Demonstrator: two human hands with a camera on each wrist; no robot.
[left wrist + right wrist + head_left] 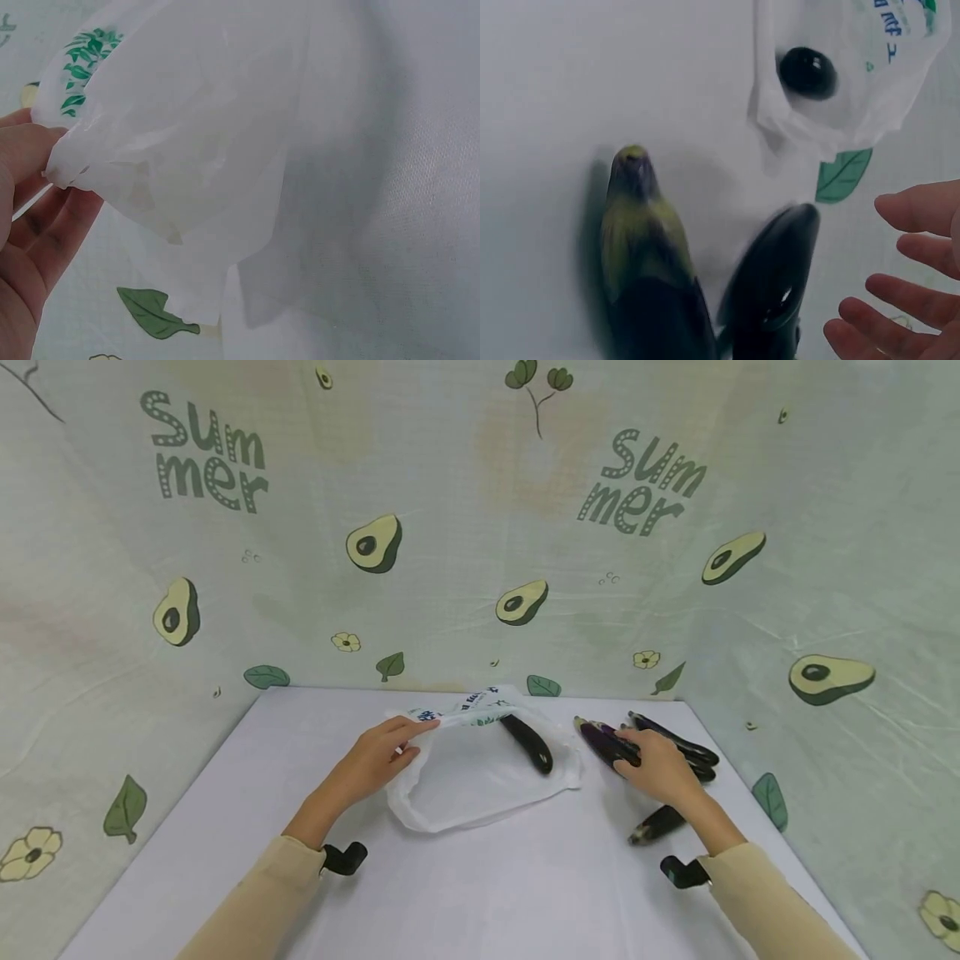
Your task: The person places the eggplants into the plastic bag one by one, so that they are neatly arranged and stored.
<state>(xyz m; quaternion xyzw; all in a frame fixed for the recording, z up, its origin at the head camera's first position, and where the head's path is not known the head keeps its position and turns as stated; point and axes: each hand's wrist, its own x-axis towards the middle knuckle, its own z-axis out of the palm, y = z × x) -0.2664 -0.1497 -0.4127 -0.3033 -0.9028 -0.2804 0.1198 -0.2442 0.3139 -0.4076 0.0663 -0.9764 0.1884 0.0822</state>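
A white plastic bag (461, 785) with blue and green print lies with its mouth spread toward me. One dark eggplant (529, 745) rests inside it. My left hand (378, 758) pinches the bag's edge between thumb and fingers, as the left wrist view shows on the raised plastic (180, 142). Over a group of several eggplants (675, 739) on the right is my right hand (658, 768). Its fingers (911, 300) are spread in the right wrist view, holding nothing. Nearer to me lies a separate eggplant (655, 825), its stem end pointing left, partly hidden under the right wrist.
A white table (480, 893) carries everything. Behind it and along both sides hangs a pale cloth (442, 468) printed with avocados, leaves and lettering. Dark wrist-worn devices (345, 858) sit at both sleeve cuffs.
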